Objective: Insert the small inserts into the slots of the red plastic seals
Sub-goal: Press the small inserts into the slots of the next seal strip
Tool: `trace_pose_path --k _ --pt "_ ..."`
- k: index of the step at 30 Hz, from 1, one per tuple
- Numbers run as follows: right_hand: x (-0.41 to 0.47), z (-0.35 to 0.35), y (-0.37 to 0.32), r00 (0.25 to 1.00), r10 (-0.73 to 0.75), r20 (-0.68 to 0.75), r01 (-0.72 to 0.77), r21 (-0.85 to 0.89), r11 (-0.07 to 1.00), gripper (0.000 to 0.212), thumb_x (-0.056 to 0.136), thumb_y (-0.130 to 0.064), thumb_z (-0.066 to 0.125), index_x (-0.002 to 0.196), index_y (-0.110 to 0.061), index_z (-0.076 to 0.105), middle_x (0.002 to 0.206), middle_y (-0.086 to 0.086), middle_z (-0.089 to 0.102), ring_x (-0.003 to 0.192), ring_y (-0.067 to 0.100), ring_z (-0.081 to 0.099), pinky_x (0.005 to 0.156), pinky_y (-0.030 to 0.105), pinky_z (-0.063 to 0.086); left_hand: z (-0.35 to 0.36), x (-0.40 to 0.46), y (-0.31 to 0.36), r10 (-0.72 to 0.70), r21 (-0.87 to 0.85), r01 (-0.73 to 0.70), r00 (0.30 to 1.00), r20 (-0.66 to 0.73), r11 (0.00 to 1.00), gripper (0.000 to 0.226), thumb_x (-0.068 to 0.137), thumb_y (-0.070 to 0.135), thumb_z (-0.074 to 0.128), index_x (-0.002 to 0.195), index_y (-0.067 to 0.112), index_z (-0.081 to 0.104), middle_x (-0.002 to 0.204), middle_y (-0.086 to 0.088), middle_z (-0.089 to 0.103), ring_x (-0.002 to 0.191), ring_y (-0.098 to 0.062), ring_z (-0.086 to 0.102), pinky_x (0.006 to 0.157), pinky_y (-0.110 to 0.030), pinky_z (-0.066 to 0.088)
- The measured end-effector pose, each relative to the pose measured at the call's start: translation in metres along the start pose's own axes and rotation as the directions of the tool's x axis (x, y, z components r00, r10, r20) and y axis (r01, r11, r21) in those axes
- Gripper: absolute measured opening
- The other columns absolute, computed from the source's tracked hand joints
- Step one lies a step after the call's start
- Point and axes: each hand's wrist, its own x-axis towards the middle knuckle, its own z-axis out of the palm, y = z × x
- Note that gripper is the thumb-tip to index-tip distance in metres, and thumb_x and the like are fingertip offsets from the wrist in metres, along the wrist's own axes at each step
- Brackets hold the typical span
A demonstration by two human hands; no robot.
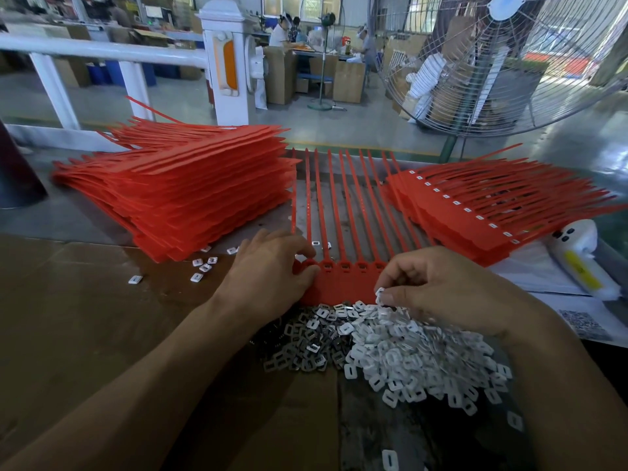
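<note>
A joined strip of red plastic seals (pixel 343 283) lies in front of me, its long tails running away across the table. My left hand (pixel 268 270) grips the strip's left end, thumb and fingers curled round the leftmost slot. My right hand (pixel 438 287) hovers over the strip's right end and pinches a small white insert (pixel 380 294) at its fingertips. Below both hands spreads a heap of inserts (pixel 401 351), white ones on the right and grey metal ones (pixel 306 341) on the left.
A tall stack of red seals (pixel 190 195) sits at left, with a few loose inserts (pixel 204 266) beside it. A second stack of seals (pixel 492 212) with white inserts fitted lies at right. A white wrapped bottle (pixel 581 260) and papers are at far right. A large fan (pixel 516 62) stands behind the table.
</note>
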Motion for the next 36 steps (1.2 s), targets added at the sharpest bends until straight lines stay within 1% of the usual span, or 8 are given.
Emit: trace_pose_path --k 6,9,12,17,25,30,32,36 --pt "0.004 0.007 0.001 0.993 -0.016 -0.118 0.026 0.083 0.996 0.003 0.092 -0.034 0.075 0.089 -0.033 0.076 0.072 -0.007 0.072 0.054 0.004 0.059 0.051 0.020 0.046 0.000 0.000 0.003 0.065 -0.145 -0.077 0.994 -0.088 0.986 0.024 0.093 0.040 0.067 0.116 0.034 0.069 0.117 0.019 0.061 0.115 -0.003 0.048 0.100 -0.030 0.040" --pt "0.010 0.016 -0.003 0.985 -0.004 -0.175 0.049 0.251 0.967 0.006 0.094 -0.028 0.074 0.091 -0.024 0.076 0.080 0.003 0.076 0.058 0.014 0.059 0.049 0.028 0.046 -0.001 -0.001 0.009 0.139 -0.259 -0.156 0.987 -0.083 0.953 0.022 0.091 0.042 0.070 0.111 0.033 0.069 0.105 0.019 0.063 0.101 0.001 0.056 0.085 -0.022 0.048" --pt "0.014 0.025 -0.007 0.982 0.005 -0.191 0.071 0.393 0.917 0.009 0.095 -0.025 0.073 0.091 -0.018 0.076 0.077 0.005 0.074 0.053 0.012 0.057 0.045 0.023 0.044 -0.001 -0.003 0.014 0.206 -0.342 -0.222 0.975 -0.083 0.913 0.027 0.086 0.046 0.072 0.109 0.032 0.066 0.101 0.017 0.065 0.095 -0.003 0.061 0.079 -0.023 0.052" --pt "0.020 0.036 -0.007 0.985 0.025 -0.172 0.063 0.487 0.871 0.018 0.088 -0.038 0.078 0.092 -0.020 0.076 0.067 0.012 0.064 0.046 0.018 0.045 0.044 0.025 0.038 0.000 -0.006 0.019 0.293 -0.345 -0.319 0.948 -0.125 0.883 0.023 0.087 0.033 0.077 0.105 0.033 0.063 0.095 0.017 0.063 0.091 -0.009 0.062 0.074 -0.022 0.051" --pt "0.022 0.040 -0.005 0.985 -0.012 -0.174 0.106 0.540 0.835 0.021 0.089 -0.039 0.076 0.094 -0.019 0.077 0.067 0.007 0.064 0.053 0.019 0.049 0.045 0.024 0.041 0.000 -0.005 0.018 0.294 -0.343 -0.346 0.936 -0.194 0.873 0.014 0.089 0.025 0.076 0.100 0.030 0.068 0.090 0.020 0.065 0.087 -0.005 0.063 0.070 -0.013 0.045" --pt "0.023 0.040 -0.005 0.978 -0.039 -0.207 0.145 0.526 0.838 0.032 0.086 -0.050 0.075 0.096 -0.020 0.076 0.071 0.009 0.066 0.057 0.026 0.047 0.046 0.022 0.041 -0.001 -0.004 0.018 0.262 -0.428 -0.322 0.945 -0.195 0.844 0.013 0.092 0.023 0.073 0.102 0.032 0.070 0.091 0.017 0.068 0.086 -0.011 0.066 0.069 -0.022 0.051" --pt "0.023 0.041 -0.005 0.974 -0.052 -0.219 0.165 0.535 0.829 0.031 0.087 -0.049 0.075 0.095 -0.019 0.076 0.076 0.008 0.069 0.057 0.022 0.051 0.047 0.021 0.042 0.000 -0.003 0.019 0.242 -0.462 -0.303 0.952 -0.187 0.834 0.012 0.093 0.023 0.072 0.101 0.032 0.070 0.090 0.014 0.070 0.084 -0.016 0.066 0.070 -0.031 0.053" --pt "0.024 0.042 -0.006 0.971 -0.058 -0.230 0.179 0.551 0.815 0.026 0.090 -0.044 0.074 0.095 -0.019 0.077 0.083 0.007 0.072 0.060 0.018 0.055 0.047 0.022 0.043 0.001 -0.004 0.020 0.219 -0.518 -0.282 0.959 -0.181 0.808 0.011 0.092 0.021 0.073 0.099 0.029 0.071 0.088 0.011 0.072 0.081 -0.019 0.067 0.071 -0.036 0.053"
